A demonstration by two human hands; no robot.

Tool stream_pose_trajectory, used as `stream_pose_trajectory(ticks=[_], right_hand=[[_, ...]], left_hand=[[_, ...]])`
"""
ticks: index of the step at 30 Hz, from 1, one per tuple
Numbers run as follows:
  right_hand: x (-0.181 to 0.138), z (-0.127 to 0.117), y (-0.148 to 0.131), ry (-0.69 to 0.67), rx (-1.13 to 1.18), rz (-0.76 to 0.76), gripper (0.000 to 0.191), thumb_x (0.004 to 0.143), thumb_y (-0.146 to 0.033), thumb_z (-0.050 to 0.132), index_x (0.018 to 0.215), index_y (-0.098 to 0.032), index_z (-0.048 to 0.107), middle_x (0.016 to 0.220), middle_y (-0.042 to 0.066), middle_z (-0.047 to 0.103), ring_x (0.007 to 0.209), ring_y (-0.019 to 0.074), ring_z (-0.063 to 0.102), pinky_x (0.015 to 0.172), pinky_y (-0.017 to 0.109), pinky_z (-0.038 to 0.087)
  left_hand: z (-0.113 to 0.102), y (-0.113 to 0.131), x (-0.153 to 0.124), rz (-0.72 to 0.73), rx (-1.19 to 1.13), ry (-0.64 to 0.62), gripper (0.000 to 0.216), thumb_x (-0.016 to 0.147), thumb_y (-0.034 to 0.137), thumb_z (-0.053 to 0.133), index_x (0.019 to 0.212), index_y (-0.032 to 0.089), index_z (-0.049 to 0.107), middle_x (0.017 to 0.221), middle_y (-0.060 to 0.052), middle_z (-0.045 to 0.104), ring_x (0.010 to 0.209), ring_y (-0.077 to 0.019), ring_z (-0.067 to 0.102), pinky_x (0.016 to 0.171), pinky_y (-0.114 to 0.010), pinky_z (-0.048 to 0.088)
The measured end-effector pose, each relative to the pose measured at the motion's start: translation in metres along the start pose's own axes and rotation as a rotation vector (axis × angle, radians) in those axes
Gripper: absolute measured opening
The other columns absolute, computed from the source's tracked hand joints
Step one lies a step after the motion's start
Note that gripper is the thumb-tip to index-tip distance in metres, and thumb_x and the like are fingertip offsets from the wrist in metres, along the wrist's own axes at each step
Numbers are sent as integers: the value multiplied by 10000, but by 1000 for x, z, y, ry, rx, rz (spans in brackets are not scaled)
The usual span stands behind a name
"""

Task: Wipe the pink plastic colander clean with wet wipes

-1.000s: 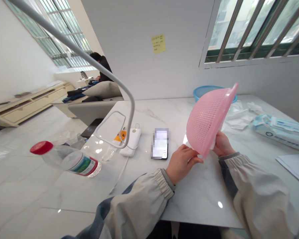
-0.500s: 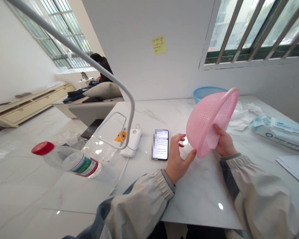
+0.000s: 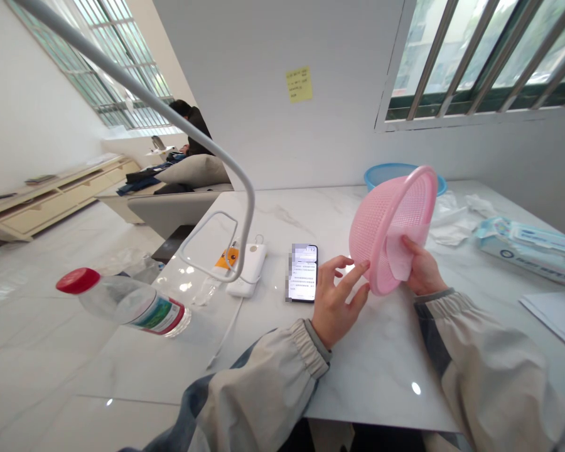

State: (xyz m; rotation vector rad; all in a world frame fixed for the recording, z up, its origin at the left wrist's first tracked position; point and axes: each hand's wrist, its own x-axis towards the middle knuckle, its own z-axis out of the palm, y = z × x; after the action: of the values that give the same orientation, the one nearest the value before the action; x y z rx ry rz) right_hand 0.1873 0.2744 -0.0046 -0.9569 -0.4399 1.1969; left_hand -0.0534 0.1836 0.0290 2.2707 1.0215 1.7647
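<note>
My right hand (image 3: 421,273) reaches into the hollow of a pink plastic mesh colander (image 3: 386,232) and presses a white wipe (image 3: 400,257) against its inner wall. The colander is held up on its side, tilted, with its rim facing right. My left hand (image 3: 339,295) is to the left of it, fingers spread, with the fingertips at or barely touching the outer mesh. A smartphone (image 3: 304,273) lies face up on the marble table just beyond my left hand.
A white power bank (image 3: 249,270), a lamp's curved white arm (image 3: 169,107) and a red-capped water bottle (image 3: 132,307) are on the left. A blue basin (image 3: 381,176), crumpled tissues (image 3: 449,220), a wipes packet (image 3: 530,248) and paper (image 3: 558,317) lie right. A person (image 3: 193,122) sits far back.
My left hand has let go of the colander's edge and now rests its fingertips on the mesh. The colander has turned, showing its hollow and the white wipe. The phone screen lit up.
</note>
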Motion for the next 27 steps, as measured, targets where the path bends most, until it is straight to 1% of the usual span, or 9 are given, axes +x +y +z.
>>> stream_pose_trajectory(ticks=[2,4,6,10,13,17,19,22,27], right_hand=[[0,-1,0,-23,14,5,273,914,-275,768,1172,-187,784,1215,107,801,1099,256,788,1071,426,632],[0,0,0,-25,22,10,260,925,-274,748,1168,-187,787,1207,109,802,1104,251,787,1077,409,628],[-1,2,-1,-12,16,10,235,937,-264,721,1147,-189,792,1205,100,803,1077,239,791,1069,392,632],[-5,5,-2,-13,0,-5,238,939,-271,713,1147,-188,794,1243,88,796,1025,227,794,1028,381,653],[-7,6,-2,-30,1,1,250,945,-283,713,1156,-177,793,1255,95,792,1018,229,795,991,373,669],[-9,4,-2,-49,5,0,234,959,-299,707,1150,-197,798,1242,82,798,1034,230,794,931,355,689],[-9,3,-2,-69,9,11,225,957,-301,712,1144,-209,797,1215,75,806,1047,239,795,950,368,687],[-8,1,-2,-109,25,30,245,951,-296,717,1166,-204,790,1212,83,807,1081,270,792,969,408,687],[-9,1,-2,-110,36,30,274,948,-263,708,1198,-175,780,1235,102,799,1084,275,793,958,397,691]], left_hand=[[0,1,1,11,-6,-5,493,1017,189,662,1485,321,581,1228,-87,619,1100,-210,640,897,-362,599],[0,2,2,19,-4,-11,496,1014,155,641,1479,315,586,1200,-82,624,1079,-204,637,896,-355,599],[-1,3,2,32,-2,-18,536,994,99,617,1484,314,584,1256,-97,619,1141,-217,629,911,-354,601],[-3,2,0,69,6,-19,654,934,-6,542,1488,338,595,1479,-119,544,1351,-255,565,964,-372,603],[-5,1,-1,98,19,-10,708,899,-52,492,1474,340,622,1567,-106,508,1426,-264,527,1011,-395,600],[-7,1,0,125,44,-9,734,906,-66,448,1490,345,623,1658,-71,480,1525,-275,464,1108,-463,581],[-7,1,0,146,71,-4,737,915,-70,425,1496,340,617,1686,-50,476,1555,-267,444,1164,-488,558],[-7,1,0,185,102,14,714,909,-84,409,1458,306,646,1695,-33,489,1573,-250,436,1234,-491,510],[-8,0,0,197,98,28,671,912,-86,415,1404,283,683,1695,-27,500,1591,-244,423,1247,-476,497]])
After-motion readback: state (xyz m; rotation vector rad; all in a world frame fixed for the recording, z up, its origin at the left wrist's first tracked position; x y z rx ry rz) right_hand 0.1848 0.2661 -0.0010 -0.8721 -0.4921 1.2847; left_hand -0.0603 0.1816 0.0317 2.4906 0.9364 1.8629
